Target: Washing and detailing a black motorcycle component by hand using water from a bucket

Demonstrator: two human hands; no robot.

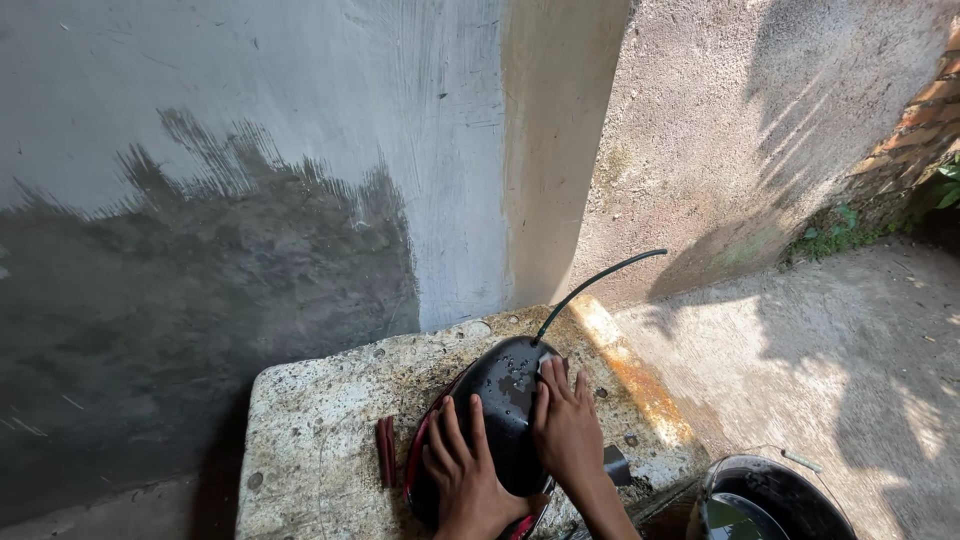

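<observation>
Head-camera view, looking down at a rough concrete slab (320,420) set against a grey plastered wall (250,150), whose lower part at nine o'clock is darkened by damp.

Furthest left on the slab, at about seven o'clock, a small reddish-brown strip (386,450) is seen lying flat, just beside a large glossy black curved panel (505,395) with a red edge showing along its left side. The panel is placed on the slab near six o'clock and is speckled with water drops.

The left hand (462,470) is laid flat on the lower left part of the panel, fingers spread and pointing toward twelve o'clock; nothing is gripped by it, it is simply pressed palm-down on the black surface.

Just to its right, the right hand (566,425) is also rested on the panel, fingers together and stretched out toward twelve o'clock. A pale edge is glimpsed beneath the fingertips, but whether anything is held under that hand cannot be told.

From the panel's upper end a thin dark cable (595,280) is seen arching up toward one o'clock.

At five o'clock, below the slab's edge, a dark bucket (790,480) holding greenish water is set on sunlit concrete ground (850,340). A brick wall (920,120) and green weeds (835,232) are found at two o'clock.
</observation>
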